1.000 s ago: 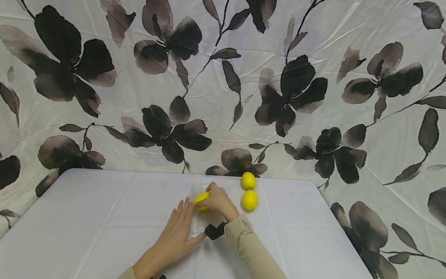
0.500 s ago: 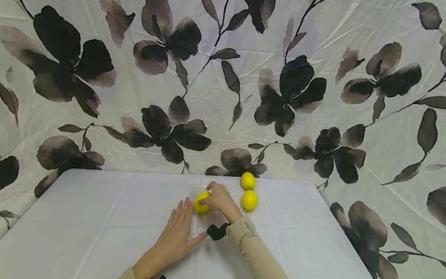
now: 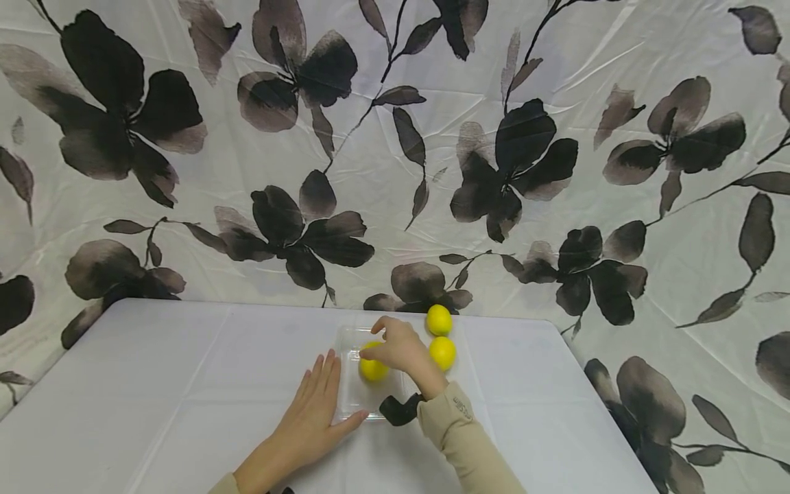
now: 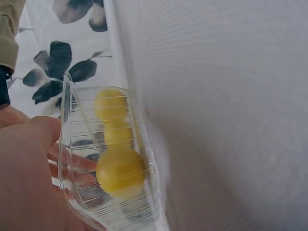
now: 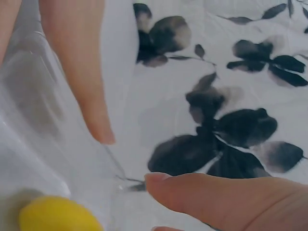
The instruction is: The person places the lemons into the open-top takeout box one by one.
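Note:
A clear plastic container (image 3: 354, 403) lies on the white table, with one yellow lemon (image 3: 374, 369) inside it. My left hand (image 3: 308, 412) rests along the container's left side, fingers straight and thumb at its near corner. Over the lemon is my right hand (image 3: 404, 351), with its thumb and index finger spread apart. In the right wrist view the lemon (image 5: 57, 215) sits low, apart from the fingertips that show. Through the ribbed wall of the container (image 4: 72, 192), the left wrist view shows the lemon (image 4: 120, 172) on the bottom.
Two more lemons stand right of the container, a nearer one (image 3: 442, 353) and a farther one (image 3: 439, 320) at the table's back edge. Behind the white table (image 3: 524, 412) hangs a floral cloth (image 3: 395, 171). A black strap piece (image 3: 400, 409) hangs at my right wrist.
My right hand has let go of the lemon and moved slightly right. The lemon has shifted right and nearer within the container. My left hand has stayed in place.

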The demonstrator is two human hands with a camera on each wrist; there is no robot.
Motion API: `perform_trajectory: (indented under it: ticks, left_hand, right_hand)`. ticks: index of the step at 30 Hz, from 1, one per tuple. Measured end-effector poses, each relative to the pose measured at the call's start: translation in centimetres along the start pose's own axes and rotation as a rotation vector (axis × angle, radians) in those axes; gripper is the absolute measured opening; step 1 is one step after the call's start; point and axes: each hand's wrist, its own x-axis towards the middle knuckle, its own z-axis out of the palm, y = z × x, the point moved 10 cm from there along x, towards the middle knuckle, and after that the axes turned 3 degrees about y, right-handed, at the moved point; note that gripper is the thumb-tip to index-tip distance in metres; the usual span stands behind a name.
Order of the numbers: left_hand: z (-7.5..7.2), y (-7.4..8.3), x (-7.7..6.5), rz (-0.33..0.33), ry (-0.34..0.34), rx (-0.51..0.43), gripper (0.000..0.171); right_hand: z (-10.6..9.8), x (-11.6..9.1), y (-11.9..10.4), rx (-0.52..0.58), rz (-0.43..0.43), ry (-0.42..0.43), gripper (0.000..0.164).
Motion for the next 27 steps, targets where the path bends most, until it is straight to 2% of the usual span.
perform_trajectory:
  ticks: [7, 13, 21, 27]
  left_hand:
    - [0.2, -0.2, 0.1, -0.017, -0.027, -0.006, 0.102]
    - [0.2, -0.2, 0.1, -0.017, -0.016, -0.001, 0.103]
    - [0.4, -0.4, -0.1, -0.013, -0.018, 0.005, 0.104]
    - [0.6, -0.5, 0.0, -0.016, -0.025, 0.01, 0.104]
  right_hand:
    - [-3.1, -0.7, 1.8, 0.108, 0.006, 0.068, 0.043]
    - [-5.0, -1.0, 4.2, 0.174, -0.009, 0.145, 0.036]
    - [-6.8, -1.4, 9.0, 0.327, -0.013, 0.347, 0.033]
    - [-6.7, -2.1, 13.0, 0.499, 0.028, 0.502, 0.037]
